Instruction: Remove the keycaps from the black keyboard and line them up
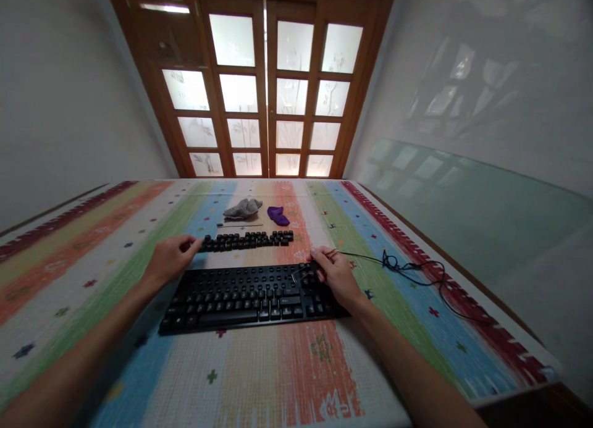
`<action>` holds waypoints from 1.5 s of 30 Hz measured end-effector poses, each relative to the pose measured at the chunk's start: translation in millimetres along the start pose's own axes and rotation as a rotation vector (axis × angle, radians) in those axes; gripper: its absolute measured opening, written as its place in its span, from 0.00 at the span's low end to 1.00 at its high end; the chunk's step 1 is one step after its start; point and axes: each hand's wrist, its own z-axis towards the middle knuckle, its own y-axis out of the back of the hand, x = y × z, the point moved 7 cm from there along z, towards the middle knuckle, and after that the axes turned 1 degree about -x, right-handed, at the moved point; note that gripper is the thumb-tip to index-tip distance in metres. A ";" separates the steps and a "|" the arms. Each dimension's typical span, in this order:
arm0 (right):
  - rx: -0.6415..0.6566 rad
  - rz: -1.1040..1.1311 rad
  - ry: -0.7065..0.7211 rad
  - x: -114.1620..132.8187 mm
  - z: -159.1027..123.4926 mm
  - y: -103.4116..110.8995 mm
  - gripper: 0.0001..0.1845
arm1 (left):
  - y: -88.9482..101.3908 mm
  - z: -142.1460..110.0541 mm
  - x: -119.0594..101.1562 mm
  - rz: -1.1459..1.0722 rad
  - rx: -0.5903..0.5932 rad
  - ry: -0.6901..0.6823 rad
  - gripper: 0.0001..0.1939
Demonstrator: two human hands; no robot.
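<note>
A black keyboard (pixel 245 297) lies in front of me on a striped cloth. Beyond it several loose black keycaps (pixel 250 239) are lined up in rows. My left hand (pixel 170 258) reaches to the left end of those rows, fingers pinched at a keycap there. My right hand (pixel 334 273) rests on the keyboard's upper right corner, fingers closed on a thin wire tool (pixel 300 273) whose loop sits over the keys. The keyboard's black cable (pixel 407 266) runs off to the right in a loose tangle.
A grey cloth (pixel 243 209) and a purple cloth (pixel 278 215) lie farther back, with a thin stick (pixel 241 225) just before them. The striped cover (pixel 115 243) spans the whole table. A wooden glazed door stands behind; the table's right edge meets a glass panel.
</note>
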 end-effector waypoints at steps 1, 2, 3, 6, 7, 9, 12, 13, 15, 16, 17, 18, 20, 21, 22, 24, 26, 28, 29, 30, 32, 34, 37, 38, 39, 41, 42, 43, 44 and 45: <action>0.036 0.027 -0.031 -3.2 -0.7 -5.6 0.22 | 2.9 -5.9 12.0 -0.021 -0.004 0.055 0.20; 0.082 0.045 -0.070 -7.3 -2.1 -12.6 0.22 | 4.1 -12.0 21.9 -0.042 0.005 0.096 0.20; 0.128 0.061 -0.101 -10.9 -4.1 -20.2 0.22 | 5.1 -18.2 30.2 -0.068 0.012 0.126 0.21; 0.240 0.073 -0.184 -17.9 -12.5 -45.4 0.21 | 6.3 -35.5 46.0 -0.159 0.051 0.158 0.24; 0.272 0.062 -0.193 -17.6 -15.3 -54.9 0.21 | 6.4 -40.7 49.2 -0.184 0.072 0.160 0.24; 0.352 0.040 -0.175 -12.1 -20.6 -76.8 0.20 | 6.0 -49.5 53.0 -0.221 0.118 0.164 0.25; 0.443 0.007 -0.141 -2.3 -25.1 -110.7 0.17 | 4.1 -58.1 51.1 -0.262 0.169 0.150 0.25; 0.469 -0.009 -0.119 0.9 -25.5 -121.9 0.16 | 3.5 -59.7 48.6 -0.276 0.171 0.137 0.25; 0.517 -0.044 -0.083 5.0 -25.3 -143.6 0.14 | 0.6 -62.1 41.9 -0.315 0.183 0.107 0.25; 0.542 -0.065 -0.059 6.6 -25.1 -154.0 0.13 | -3.3 -63.4 37.5 -0.336 0.226 0.084 0.24; 0.569 -0.085 -0.034 8.0 -25.0 -164.2 0.12 | -6.3 -64.5 34.1 -0.349 0.255 0.067 0.25; 0.589 -0.100 -0.011 9.0 -24.7 -173.5 0.12 | -8.5 -65.3 31.8 -0.358 0.277 0.056 0.25; 0.623 -0.133 0.024 10.0 -24.3 -189.8 0.11 | -10.7 -66.4 29.4 -0.377 0.306 0.039 0.24; 0.638 -0.154 0.042 10.4 -24.2 -196.8 0.11 | -11.1 -66.8 29.2 -0.388 0.319 0.032 0.24; 0.651 -0.177 0.064 11.1 -24.1 -203.1 0.11 | -11.1 -67.1 29.3 -0.397 0.330 0.026 0.24; 0.670 -0.227 0.121 13.4 -23.7 -213.2 0.10 | -10.3 -67.5 30.2 -0.406 0.347 0.019 0.24; 0.673 -0.278 0.181 15.9 -22.8 -220.0 0.10 | -8.4 -67.4 31.5 -0.390 0.343 0.017 0.24; 0.676 -0.321 0.215 16.4 -22.0 -225.3 0.10 | -6.5 -67.1 32.1 -0.360 0.331 0.014 0.25; 0.680 -0.335 0.216 15.5 -21.6 -227.7 0.09 | -5.5 -66.9 32.2 -0.345 0.322 0.012 0.26; 0.686 -0.342 0.205 13.9 -21.1 -230.1 0.09 | -4.8 -66.6 32.2 -0.329 0.315 0.009 0.26; 0.694 -0.327 0.157 9.2 -19.5 -234.5 0.09 | -4.4 -66.2 32.4 -0.302 0.315 0.006 0.26; 0.690 -0.282 0.095 4.2 -17.2 -238.5 0.10 | -5.5 -66.1 32.9 -0.286 0.333 0.010 0.27; 0.688 -0.221 0.040 -0.2 -14.5 -245.1 0.11 | -7.3 -65.9 33.8 -0.290 0.359 0.016 0.28; 0.693 -0.218 0.040 -0.4 -14.1 -247.5 0.11 | -7.6 -65.7 34.0 -0.293 0.363 0.017 0.27; 0.698 -0.228 0.048 0.1 -14.0 -249.8 0.12 | -7.8 -65.7 34.2 -0.296 0.364 0.017 0.27; 0.704 -0.274 0.086 3.2 -14.1 -253.9 0.14 | -8.6 -65.7 34.9 -0.302 0.367 0.021 0.27; 0.703 -0.307 0.114 5.7 -14.2 -255.7 0.15 | -9.1 -65.8 35.4 -0.305 0.368 0.023 0.27; 0.703 -0.342 0.141 8.5 -14.3 -257.5 0.16 | -9.5 -66.0 35.9 -0.307 0.368 0.023 0.27; 0.705 -0.376 0.163 11.3 -14.3 -259.2 0.16 | -10.0 -66.1 36.4 -0.308 0.366 0.021 0.27; 0.709 -0.408 0.183 14.1 -14.4 -261.0 0.15 | -10.4 -66.2 36.9 -0.308 0.364 0.018 0.27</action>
